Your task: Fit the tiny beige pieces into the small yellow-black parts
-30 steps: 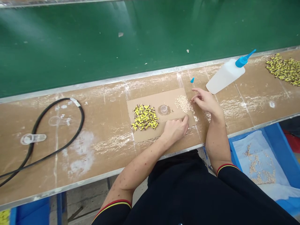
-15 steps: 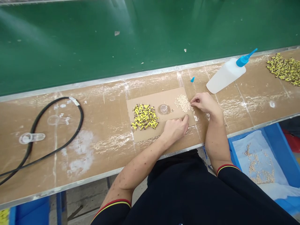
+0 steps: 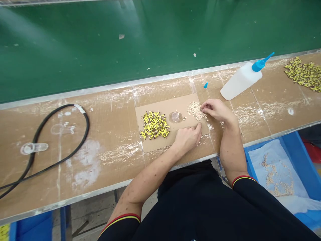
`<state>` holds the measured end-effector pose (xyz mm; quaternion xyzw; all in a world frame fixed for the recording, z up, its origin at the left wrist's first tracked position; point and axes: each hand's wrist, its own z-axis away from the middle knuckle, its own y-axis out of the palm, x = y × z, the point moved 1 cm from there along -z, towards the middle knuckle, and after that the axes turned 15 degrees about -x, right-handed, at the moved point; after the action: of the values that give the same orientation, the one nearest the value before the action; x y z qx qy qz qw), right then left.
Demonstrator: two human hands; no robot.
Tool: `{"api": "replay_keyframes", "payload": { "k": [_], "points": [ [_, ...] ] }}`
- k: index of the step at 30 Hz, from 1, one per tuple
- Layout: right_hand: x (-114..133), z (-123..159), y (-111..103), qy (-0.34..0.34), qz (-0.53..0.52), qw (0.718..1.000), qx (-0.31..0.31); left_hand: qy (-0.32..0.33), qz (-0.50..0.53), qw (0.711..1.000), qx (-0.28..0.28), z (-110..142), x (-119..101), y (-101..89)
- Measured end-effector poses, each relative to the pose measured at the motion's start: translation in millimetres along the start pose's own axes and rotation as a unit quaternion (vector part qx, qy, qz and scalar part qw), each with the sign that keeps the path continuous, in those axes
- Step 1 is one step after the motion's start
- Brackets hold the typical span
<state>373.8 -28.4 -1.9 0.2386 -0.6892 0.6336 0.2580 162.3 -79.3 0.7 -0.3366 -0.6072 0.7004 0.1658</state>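
My right hand [image 3: 216, 109] is at the right edge of a pile of tiny cream-coloured pieces [image 3: 196, 111], its thumb and fingertips pinched together. Whatever is between those fingertips is too small to make out. My left hand [image 3: 188, 138] rests curled on the lower part of a cardboard sheet [image 3: 156, 146], just below the pile; what its fingers hold, if anything, is hidden. Left of the cream pile sits a small round clear dish [image 3: 175, 116]. A heap of small yellow and dark brown pieces [image 3: 154, 125] lies on the sheet's left side.
Behind the right hand, a white squeeze bottle [image 3: 239, 82] with a blue nozzle lies near a small blue cap [image 3: 206, 85]. More yellow-brown pieces [image 3: 304, 74] are at far right. A black cable [image 3: 86, 129] loops at left beside clear plastic scoops [image 3: 35, 147]. Blue bins [image 3: 304, 160] stand below the table.
My right hand has shifted slightly left, its fingertips coming onto the edge of the cream pile. My left hand has stayed in place.
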Motion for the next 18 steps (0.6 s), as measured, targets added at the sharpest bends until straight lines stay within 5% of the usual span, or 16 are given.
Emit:
{"api": "replay_keyframes", "payload": {
  "k": [18],
  "points": [
    [3.6, 1.1, -3.5, 0.0, 0.055, 0.997, 0.049, 0.004, 0.008, 1.0, 0.003, -0.1, -0.3, -1.7]
  ]
}}
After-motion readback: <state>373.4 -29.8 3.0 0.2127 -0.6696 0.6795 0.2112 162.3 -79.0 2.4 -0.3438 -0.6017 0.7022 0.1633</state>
